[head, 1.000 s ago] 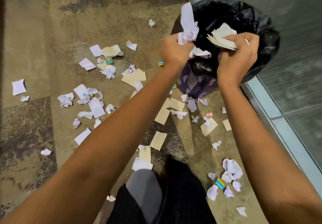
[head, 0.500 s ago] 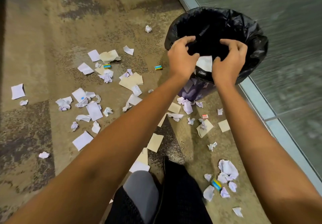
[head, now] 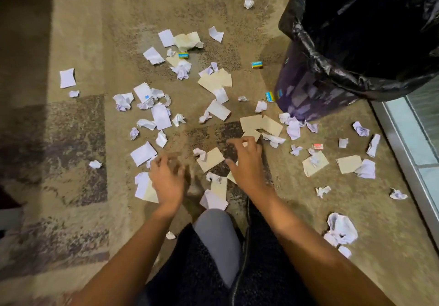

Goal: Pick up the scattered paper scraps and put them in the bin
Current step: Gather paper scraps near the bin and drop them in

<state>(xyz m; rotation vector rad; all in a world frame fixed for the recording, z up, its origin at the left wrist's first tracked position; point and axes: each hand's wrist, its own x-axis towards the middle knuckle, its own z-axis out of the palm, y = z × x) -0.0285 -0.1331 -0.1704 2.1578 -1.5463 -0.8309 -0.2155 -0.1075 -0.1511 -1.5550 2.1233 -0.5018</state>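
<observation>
Handful's dumped. Left hand (head: 166, 183) and right hand (head: 247, 165), loose and empty, are back down among the scattered white-and-tan paper scraps (head: 210, 159) — black-lined round bin (head: 332, 75) sits beyond the right hand. Plenty left.

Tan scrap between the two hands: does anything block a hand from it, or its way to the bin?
Nothing visible does. The tan scrap lies uncovered between the left hand and right hand, with only a crumpled white scrap at its corner. The bin stands open.
</observation>
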